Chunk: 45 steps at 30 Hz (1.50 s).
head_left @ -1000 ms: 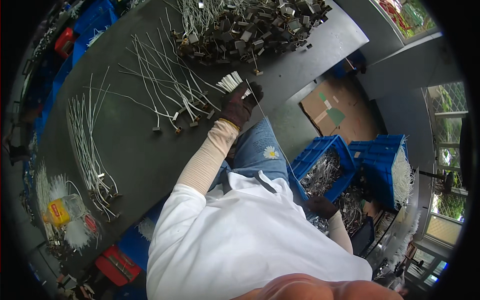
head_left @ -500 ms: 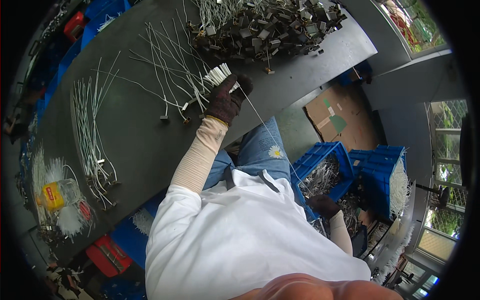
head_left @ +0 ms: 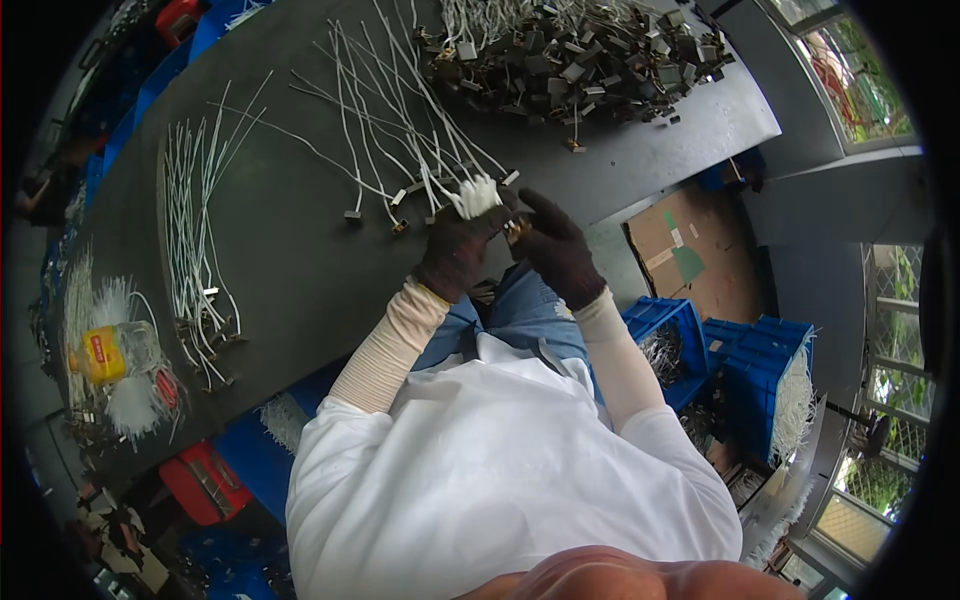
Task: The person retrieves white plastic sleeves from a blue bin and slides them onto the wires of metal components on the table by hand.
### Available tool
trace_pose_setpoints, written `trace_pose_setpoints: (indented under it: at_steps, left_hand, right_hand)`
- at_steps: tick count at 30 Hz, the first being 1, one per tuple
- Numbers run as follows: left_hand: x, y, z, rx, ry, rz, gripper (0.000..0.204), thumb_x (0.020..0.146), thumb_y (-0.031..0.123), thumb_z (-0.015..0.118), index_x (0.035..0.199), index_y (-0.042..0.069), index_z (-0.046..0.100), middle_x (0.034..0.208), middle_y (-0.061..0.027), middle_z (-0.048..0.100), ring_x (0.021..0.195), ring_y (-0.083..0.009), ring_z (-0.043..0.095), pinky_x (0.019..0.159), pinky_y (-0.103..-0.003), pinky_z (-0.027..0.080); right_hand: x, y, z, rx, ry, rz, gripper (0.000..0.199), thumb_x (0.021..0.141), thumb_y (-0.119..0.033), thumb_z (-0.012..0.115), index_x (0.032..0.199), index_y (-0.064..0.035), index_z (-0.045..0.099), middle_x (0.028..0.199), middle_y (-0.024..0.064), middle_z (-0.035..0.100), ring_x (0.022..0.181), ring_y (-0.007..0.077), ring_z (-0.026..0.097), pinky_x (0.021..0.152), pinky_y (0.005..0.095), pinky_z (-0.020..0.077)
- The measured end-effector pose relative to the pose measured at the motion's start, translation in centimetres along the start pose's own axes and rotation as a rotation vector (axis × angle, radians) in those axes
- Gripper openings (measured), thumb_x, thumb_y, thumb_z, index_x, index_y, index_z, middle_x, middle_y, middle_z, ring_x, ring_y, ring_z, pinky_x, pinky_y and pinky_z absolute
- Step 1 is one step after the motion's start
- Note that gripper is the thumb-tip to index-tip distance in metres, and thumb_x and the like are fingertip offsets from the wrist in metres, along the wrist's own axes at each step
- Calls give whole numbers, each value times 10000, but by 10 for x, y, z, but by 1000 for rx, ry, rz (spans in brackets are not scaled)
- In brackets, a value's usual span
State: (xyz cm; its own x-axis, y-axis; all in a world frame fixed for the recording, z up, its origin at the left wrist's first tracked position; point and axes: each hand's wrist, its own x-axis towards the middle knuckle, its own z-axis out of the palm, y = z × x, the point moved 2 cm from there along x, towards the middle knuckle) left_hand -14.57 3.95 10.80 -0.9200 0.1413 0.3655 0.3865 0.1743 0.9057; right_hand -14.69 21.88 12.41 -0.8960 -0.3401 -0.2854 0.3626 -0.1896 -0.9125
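Both my hands wear dark knitted gloves and meet above the near edge of the grey table. My left hand (head_left: 455,255) is closed round a bundle of white wires (head_left: 478,197), whose thick pale ends stick up above the fingers. Right beside it, my right hand (head_left: 558,250) has its fingers bent at the bundle's right side. A small brass-coloured part (head_left: 517,231) shows between the two hands; the fingers partly hide what the right one grips. Loose white wires (head_left: 372,140) with small metal blocks at their ends lie just beyond my left hand.
A large heap of dark metal blocks with wires (head_left: 590,65) covers the table's far right. Another row of wires (head_left: 190,220) lies at left, near a yellow-labelled clear bottle (head_left: 105,355). Blue crates (head_left: 760,370) with scraps and a cardboard sheet (head_left: 690,245) are at right.
My right hand has come up from beside the blue crate to meet my left hand. The single wire that trailed from the bundle toward the crate no longer shows.
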Motion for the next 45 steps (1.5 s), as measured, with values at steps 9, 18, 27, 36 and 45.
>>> trace_pose_setpoints:
  at_steps: [9,18,27,36,45]
  left_hand:
    - [-3,-44,-64,-263,516,-660,236,873,265,689,1007,72,710,692,-112,668,630,-242,667,556,-357,504]
    - [26,-2,-65,176,362,-570,280,827,333,710,838,54,690,704,-94,671,656,-228,666,605,-342,501]
    - [82,-31,100,-1243,104,-820,196,929,198,614,1058,51,623,968,-122,675,860,-245,678,559,-224,534]
    - [122,-30,102,-1488,204,-714,166,932,141,595,1063,40,606,944,-87,671,879,-235,671,749,-376,588]
    - [119,-38,36,-1635,330,-649,217,908,95,645,1099,25,573,1006,-120,638,975,-299,643,864,-456,581]
  right_hand:
    - [43,-5,11,-98,336,-165,640,871,-131,666,1426,-9,372,1116,156,617,789,187,636,664,286,530]
    - [93,-35,-60,-53,456,-138,494,874,-244,663,1255,38,519,1043,163,646,776,210,657,661,304,538]
    - [-126,19,-79,-401,374,222,227,913,-181,612,1019,8,680,860,45,653,702,122,592,634,258,472]
    - [-325,114,-158,-258,374,429,276,858,-95,677,1118,-2,685,1027,93,701,879,135,653,783,291,534]
    - [-300,109,-169,-319,347,460,254,864,-60,655,1107,9,685,902,34,681,787,111,609,720,274,500]
